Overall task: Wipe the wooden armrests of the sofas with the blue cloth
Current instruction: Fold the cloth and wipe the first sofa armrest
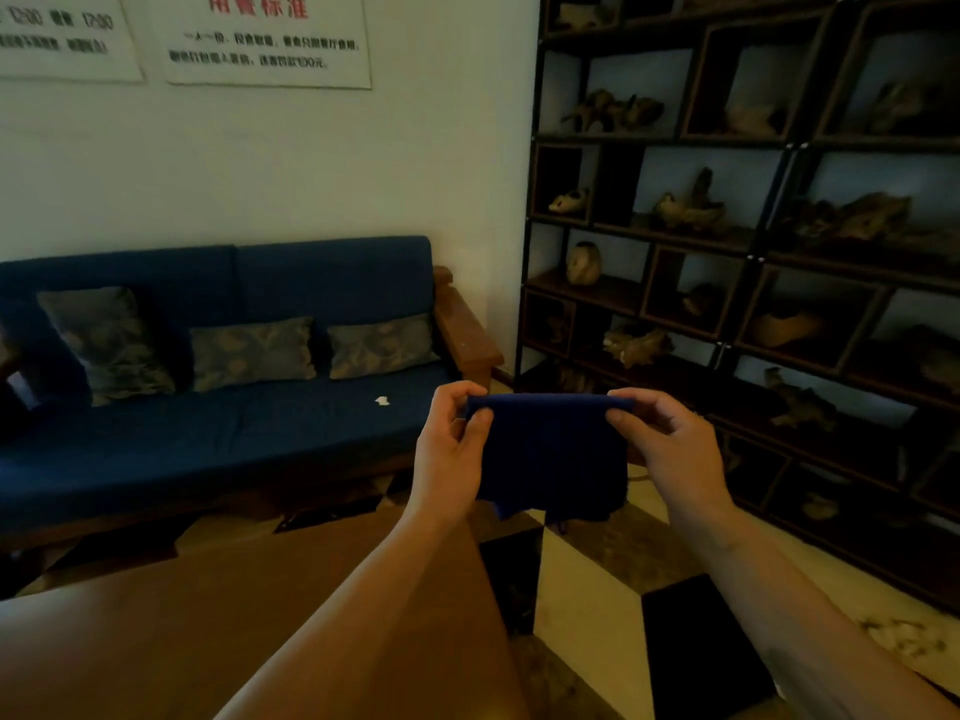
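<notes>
A dark blue cloth [550,449] hangs folded in front of me, held up by its top edge. My left hand [449,449] pinches its upper left corner and my right hand [670,449] pinches its upper right corner. Beyond it stands a blue sofa [218,423] against the wall. The sofa's right wooden armrest [467,330] shows just above and left of the cloth, apart from it. The sofa's left end runs out of view.
A brown wooden table [182,631] fills the lower left, below my left forearm. Three patterned cushions [252,350] and a small white scrap [382,401] lie on the sofa. A dark shelf unit [753,241] with wood carvings lines the right wall. The floor is chequered tile [587,589].
</notes>
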Demonstrator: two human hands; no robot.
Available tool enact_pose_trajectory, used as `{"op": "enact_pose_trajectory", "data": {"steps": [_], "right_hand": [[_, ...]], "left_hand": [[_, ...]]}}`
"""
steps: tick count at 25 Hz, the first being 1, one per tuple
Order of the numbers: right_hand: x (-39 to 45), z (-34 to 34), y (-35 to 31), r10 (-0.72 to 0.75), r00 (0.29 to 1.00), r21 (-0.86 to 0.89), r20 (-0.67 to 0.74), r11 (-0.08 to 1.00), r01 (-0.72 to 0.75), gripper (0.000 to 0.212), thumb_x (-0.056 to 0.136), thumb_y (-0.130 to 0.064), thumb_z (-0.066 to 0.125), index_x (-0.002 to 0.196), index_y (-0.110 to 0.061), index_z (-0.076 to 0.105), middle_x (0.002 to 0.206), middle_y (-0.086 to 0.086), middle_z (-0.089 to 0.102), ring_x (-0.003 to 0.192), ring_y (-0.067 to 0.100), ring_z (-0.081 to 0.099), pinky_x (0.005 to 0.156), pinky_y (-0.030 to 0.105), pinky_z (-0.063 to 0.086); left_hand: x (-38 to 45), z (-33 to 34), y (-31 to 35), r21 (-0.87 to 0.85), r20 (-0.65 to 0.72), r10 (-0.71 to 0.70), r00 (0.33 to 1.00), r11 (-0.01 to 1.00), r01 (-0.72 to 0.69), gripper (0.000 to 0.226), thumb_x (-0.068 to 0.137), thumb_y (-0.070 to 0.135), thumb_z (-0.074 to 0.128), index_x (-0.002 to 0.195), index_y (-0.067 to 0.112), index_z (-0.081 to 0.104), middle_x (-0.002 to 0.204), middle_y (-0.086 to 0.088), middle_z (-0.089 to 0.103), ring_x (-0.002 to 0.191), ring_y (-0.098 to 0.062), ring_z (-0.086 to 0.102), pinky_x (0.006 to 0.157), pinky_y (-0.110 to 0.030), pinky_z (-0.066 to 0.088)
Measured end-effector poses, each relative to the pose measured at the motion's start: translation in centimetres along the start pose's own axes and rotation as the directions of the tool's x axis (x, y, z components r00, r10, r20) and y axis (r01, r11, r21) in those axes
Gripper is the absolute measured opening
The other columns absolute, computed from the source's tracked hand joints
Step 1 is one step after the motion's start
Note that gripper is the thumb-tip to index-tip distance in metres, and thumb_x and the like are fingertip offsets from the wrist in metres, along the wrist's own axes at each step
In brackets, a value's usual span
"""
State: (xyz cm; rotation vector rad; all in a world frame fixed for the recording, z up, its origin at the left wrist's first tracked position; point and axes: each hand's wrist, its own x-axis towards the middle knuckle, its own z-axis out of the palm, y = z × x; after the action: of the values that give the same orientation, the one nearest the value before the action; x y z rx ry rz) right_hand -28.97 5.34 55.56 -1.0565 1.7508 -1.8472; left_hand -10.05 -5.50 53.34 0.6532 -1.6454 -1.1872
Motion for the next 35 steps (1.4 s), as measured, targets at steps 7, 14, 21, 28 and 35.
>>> {"op": "enact_pose_trajectory", "data": {"steps": [7,14,21,28,35], "right_hand": [[3.8,-12.4,1.4,0.006,0.997,0.026,-0.083,1.000,-0.004,0.015,0.092,-0.014,0.066,0.101,-0.025,0.072,0.104,0.000,0.070,0.096,0.015,0.067,0.072,0.029,0.056],[9.7,-23.3,2.3,-0.003,1.000,0.044,-0.002,0.999,0.003,0.014,0.092,-0.014,0.066,0.101,-0.023,0.072,0.103,0.001,0.070,0.093,0.014,0.067,0.063,0.021,0.055],[14.8,-25.3,4.0,-0.001,0.998,0.074,0.058,0.997,-0.003,0.015,0.092,-0.016,0.066,0.100,-0.027,0.072,0.105,-0.001,0.070,0.097,0.015,0.067,0.072,0.029,0.055],[21.4,-19.9,7.0,-0.009,0.987,0.051,0.160,0.999,0.001,0.016,0.092,-0.015,0.065,0.103,-0.026,0.072,0.105,-0.002,0.071,0.096,0.014,0.068,0.080,0.038,0.060],[31.3,-10.6,8.6,-0.031,0.974,0.007,0.224,1.000,0.030,0.013,0.091,-0.012,0.067,0.100,-0.021,0.072,0.099,0.003,0.071,0.091,0.018,0.069,0.071,0.030,0.060]], "left_hand": [[1.9,13.7,0.9,-0.036,0.048,-0.001,0.999,0.999,0.003,0.023,0.102,0.013,0.049,0.106,0.035,0.052,0.109,-0.005,0.062,0.083,-0.004,0.067,0.064,-0.019,0.055],[3.5,25.7,2.2,-0.032,-0.016,-0.003,1.000,0.999,0.002,0.021,0.102,0.009,0.048,0.108,0.029,0.052,0.108,-0.005,0.062,0.081,-0.002,0.067,0.066,-0.017,0.055],[6.4,29.3,1.5,0.012,-0.079,-0.023,0.997,1.000,0.024,0.022,0.101,0.010,0.049,0.107,0.031,0.052,0.108,-0.002,0.062,0.083,0.001,0.066,0.066,-0.014,0.054],[11.8,26.3,-2.6,0.063,-0.163,-0.019,0.986,0.998,0.030,0.027,0.101,0.009,0.049,0.106,0.035,0.050,0.106,0.000,0.062,0.085,-0.002,0.067,0.068,-0.016,0.054],[21.5,20.2,-7.9,0.098,-0.210,-0.026,0.977,0.994,0.047,0.024,0.101,0.013,0.050,0.108,0.036,0.051,0.103,0.001,0.065,0.085,-0.009,0.068,0.067,-0.022,0.053]]}}
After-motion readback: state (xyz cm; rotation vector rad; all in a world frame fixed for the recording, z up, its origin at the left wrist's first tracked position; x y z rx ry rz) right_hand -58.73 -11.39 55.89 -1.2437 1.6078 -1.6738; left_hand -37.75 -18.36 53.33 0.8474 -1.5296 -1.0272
